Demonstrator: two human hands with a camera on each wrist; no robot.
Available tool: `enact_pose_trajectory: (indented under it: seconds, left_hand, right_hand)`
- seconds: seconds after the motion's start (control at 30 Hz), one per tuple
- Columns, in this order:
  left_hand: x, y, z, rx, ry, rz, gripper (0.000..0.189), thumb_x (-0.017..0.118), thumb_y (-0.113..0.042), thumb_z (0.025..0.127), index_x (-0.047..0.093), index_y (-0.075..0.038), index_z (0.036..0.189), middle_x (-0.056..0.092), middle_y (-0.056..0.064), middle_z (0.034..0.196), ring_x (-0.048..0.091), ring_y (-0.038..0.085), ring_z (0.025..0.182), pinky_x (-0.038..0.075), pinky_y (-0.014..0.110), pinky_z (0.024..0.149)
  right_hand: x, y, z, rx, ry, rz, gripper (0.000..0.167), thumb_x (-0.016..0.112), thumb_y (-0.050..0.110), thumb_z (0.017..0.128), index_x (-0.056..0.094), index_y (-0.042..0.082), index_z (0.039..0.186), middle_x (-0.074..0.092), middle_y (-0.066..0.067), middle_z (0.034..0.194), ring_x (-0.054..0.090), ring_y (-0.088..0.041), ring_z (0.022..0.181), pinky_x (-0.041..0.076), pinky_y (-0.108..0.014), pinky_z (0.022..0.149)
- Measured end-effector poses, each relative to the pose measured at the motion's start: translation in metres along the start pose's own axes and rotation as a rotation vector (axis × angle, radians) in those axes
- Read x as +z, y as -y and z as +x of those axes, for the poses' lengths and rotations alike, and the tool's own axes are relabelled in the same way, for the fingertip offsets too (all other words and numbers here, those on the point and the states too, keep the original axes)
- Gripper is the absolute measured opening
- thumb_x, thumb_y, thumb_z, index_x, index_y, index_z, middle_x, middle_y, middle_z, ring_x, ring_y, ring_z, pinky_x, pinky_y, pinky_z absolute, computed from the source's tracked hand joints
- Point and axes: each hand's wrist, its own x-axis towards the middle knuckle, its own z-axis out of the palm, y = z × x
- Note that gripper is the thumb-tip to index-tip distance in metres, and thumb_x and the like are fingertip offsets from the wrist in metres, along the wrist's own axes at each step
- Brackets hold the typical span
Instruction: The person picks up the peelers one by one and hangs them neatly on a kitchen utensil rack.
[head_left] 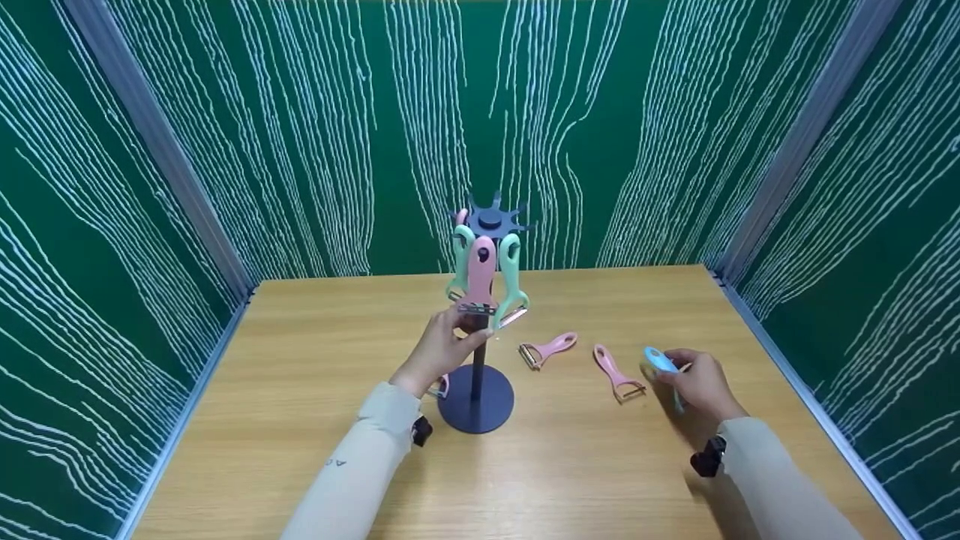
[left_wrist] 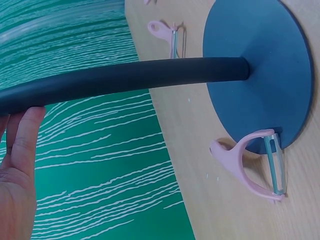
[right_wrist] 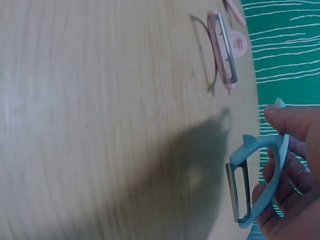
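Observation:
A dark display stand [head_left: 478, 382] with a round base and a spoked top holds several hanging peelers. Among them are a pink peeler [head_left: 481, 274] in front, a green peeler [head_left: 511, 277] to its right and another green peeler [head_left: 461, 259] to its left. My left hand [head_left: 442, 346] grips the upright pole [left_wrist: 150, 74] just below them, thumb on the right side. To the right, my right hand [head_left: 703, 384] holds a blue peeler [right_wrist: 274, 180] above the table, its blade end downward in the right wrist view.
Two pink peelers lie on the wooden table between stand and right hand: one peeler [head_left: 556, 345] nearer the stand, one peeler [head_left: 611, 367] nearer the hand. Another pink peeler [left_wrist: 235, 162] lies at the base's edge. Green patterned panels [head_left: 420, 135] enclose the table's back and sides.

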Motion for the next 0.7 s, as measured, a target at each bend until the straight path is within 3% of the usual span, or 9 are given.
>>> enact_pose_trajectory:
  seconds: [0.37, 0.7]
  left_hand:
    - [-0.001, -0.001, -0.001, -0.020, -0.003, -0.011, 0.032, 0.073, -0.023, 0.106, 0.065, -0.020, 0.137, 0.077, 0.004, 0.115, 0.071, 0.022, 0.109, 0.062, 0.051, 0.102]
    - [0.000, 0.000, 0.000, 0.026, -0.003, -0.003, 0.040, 0.073, -0.020, 0.106, 0.062, -0.018, 0.145, 0.077, 0.007, 0.116, 0.071, 0.022, 0.106, 0.063, 0.048, 0.099]
  right_hand:
    - [0.001, 0.008, -0.011, 0.041, -0.023, 0.100, 0.055, 0.071, 0.015, 0.105, 0.054, 0.000, 0.155, 0.052, -0.020, 0.137, 0.050, -0.033, 0.114, 0.045, -0.036, 0.085]
    - [0.007, 0.015, -0.022, -0.015, -0.066, 0.123, 0.053, 0.072, 0.015, 0.105, 0.056, -0.001, 0.154, 0.056, -0.019, 0.128, 0.053, -0.027, 0.101, 0.048, -0.029, 0.071]
